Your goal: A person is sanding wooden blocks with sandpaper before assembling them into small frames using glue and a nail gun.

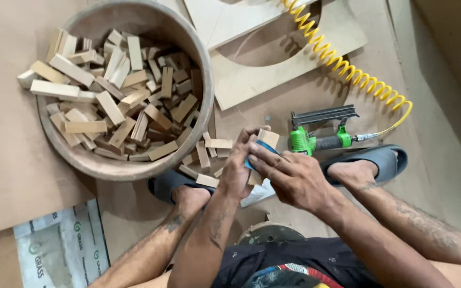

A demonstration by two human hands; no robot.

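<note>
Basin [198, 58] – wood blocks [118, 96]; hands [273, 170] w/ block [268, 137]

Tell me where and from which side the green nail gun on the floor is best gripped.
Probably by the dark handle section of the green nail gun, coming from above. It lies flat on its side, handle running sideways and unobstructed, while the yellow coiled hose leaves its right end and the dark magazine runs along the far edge.

Both hands [273, 173] on a wooden block [267, 138] beside block-filled basin [201, 58]
</note>
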